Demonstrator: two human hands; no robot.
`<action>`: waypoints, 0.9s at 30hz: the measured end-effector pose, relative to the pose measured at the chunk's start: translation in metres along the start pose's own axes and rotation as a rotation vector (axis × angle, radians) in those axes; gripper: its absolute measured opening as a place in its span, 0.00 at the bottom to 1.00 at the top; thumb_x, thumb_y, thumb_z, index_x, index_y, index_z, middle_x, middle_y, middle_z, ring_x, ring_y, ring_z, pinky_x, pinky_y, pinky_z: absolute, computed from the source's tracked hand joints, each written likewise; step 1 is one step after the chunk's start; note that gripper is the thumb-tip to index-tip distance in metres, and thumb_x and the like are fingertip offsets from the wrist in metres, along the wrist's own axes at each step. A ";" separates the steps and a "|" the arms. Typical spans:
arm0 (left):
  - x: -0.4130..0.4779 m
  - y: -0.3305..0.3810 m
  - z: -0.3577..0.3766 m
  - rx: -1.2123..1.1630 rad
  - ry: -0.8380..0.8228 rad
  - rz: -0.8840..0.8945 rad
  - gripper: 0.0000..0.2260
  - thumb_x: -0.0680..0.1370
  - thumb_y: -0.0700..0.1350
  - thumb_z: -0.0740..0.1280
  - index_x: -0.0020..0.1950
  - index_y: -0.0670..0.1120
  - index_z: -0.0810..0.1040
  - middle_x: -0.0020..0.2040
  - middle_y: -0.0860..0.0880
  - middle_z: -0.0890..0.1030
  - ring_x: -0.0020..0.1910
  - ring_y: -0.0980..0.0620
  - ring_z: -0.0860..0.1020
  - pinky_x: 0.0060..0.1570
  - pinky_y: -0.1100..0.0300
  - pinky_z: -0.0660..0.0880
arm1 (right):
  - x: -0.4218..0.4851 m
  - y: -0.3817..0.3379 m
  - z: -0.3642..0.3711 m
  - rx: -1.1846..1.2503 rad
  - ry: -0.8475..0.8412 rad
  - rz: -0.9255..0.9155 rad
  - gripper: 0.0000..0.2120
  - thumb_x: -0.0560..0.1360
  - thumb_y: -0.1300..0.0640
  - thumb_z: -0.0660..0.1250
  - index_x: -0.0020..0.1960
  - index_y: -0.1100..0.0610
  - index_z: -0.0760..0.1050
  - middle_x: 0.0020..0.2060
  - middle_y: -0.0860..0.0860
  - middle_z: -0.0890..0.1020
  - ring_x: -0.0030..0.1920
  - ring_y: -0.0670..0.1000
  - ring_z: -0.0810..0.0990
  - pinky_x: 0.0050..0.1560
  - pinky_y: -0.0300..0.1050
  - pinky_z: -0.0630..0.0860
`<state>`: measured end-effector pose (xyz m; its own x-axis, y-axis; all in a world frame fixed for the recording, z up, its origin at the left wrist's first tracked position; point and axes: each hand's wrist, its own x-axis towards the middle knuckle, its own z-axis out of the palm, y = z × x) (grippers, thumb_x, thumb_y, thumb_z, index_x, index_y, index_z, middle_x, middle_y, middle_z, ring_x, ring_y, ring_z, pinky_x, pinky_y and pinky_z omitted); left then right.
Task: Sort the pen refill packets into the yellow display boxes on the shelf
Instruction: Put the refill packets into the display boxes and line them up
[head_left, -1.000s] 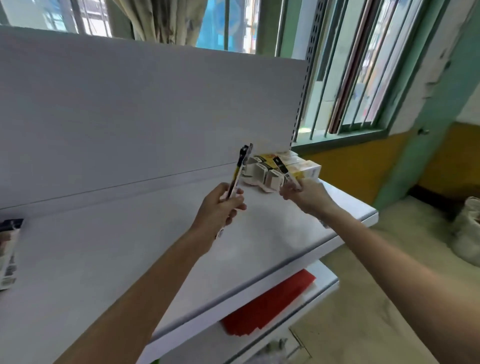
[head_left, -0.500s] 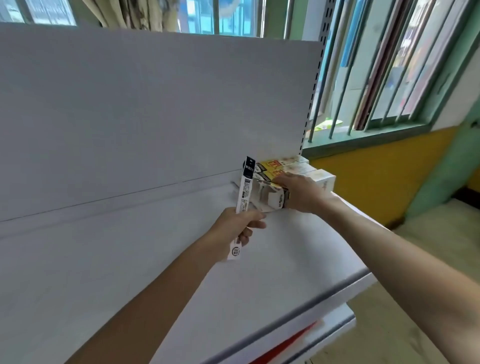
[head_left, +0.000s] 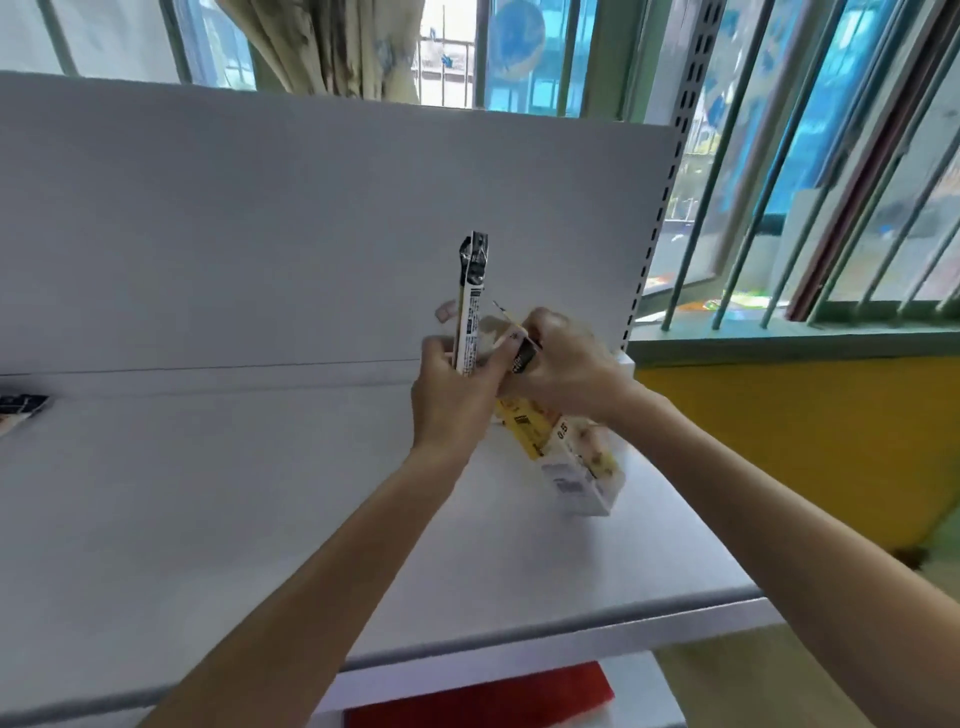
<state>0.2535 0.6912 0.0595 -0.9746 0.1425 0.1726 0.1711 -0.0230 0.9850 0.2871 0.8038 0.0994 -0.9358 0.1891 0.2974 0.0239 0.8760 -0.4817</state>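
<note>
My left hand (head_left: 452, 387) grips a long narrow pen refill packet (head_left: 470, 306) upright, its black top pointing up. My right hand (head_left: 563, 364) is beside it, fingers curled round the top of a yellow and white display box (head_left: 569, 457) that is tilted above the white shelf (head_left: 260, 519). A small dark packet end (head_left: 524, 357) shows between the two hands. The box's lower end is blurred and close to the shelf surface; what is inside it is hidden.
A white back panel (head_left: 311, 218) rises behind the shelf. Another packet (head_left: 18, 410) lies at the far left edge of the shelf. A red item (head_left: 478, 701) sits on the lower shelf. Barred windows and a yellow wall are to the right.
My right hand has pulled a display box away from the back corner toward me and tilted it. My left hand has moved right, bringing the upright packet next to my right hand.
</note>
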 end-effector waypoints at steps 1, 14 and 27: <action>-0.001 0.007 0.000 0.030 0.028 0.047 0.16 0.70 0.54 0.72 0.49 0.48 0.71 0.38 0.52 0.76 0.37 0.50 0.77 0.38 0.55 0.76 | -0.004 -0.001 -0.006 0.117 -0.041 -0.018 0.21 0.65 0.48 0.74 0.49 0.57 0.70 0.41 0.51 0.77 0.40 0.50 0.78 0.39 0.49 0.77; -0.006 0.044 -0.014 0.412 -0.327 0.401 0.14 0.71 0.41 0.71 0.48 0.55 0.70 0.40 0.50 0.80 0.37 0.52 0.79 0.32 0.65 0.75 | -0.010 0.013 -0.053 0.686 -0.161 -0.279 0.03 0.76 0.61 0.65 0.48 0.55 0.76 0.23 0.42 0.77 0.23 0.40 0.72 0.26 0.33 0.67; -0.002 0.024 -0.013 0.003 -0.247 0.327 0.03 0.77 0.43 0.62 0.45 0.48 0.69 0.23 0.53 0.72 0.18 0.60 0.68 0.20 0.69 0.65 | -0.009 0.048 -0.027 0.778 -0.033 -0.065 0.03 0.75 0.60 0.65 0.42 0.58 0.74 0.27 0.47 0.76 0.22 0.43 0.68 0.22 0.33 0.67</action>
<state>0.2574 0.6773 0.0825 -0.8048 0.3613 0.4709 0.4673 -0.1035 0.8780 0.3064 0.8560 0.0959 -0.9371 0.1241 0.3262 -0.2734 0.3196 -0.9072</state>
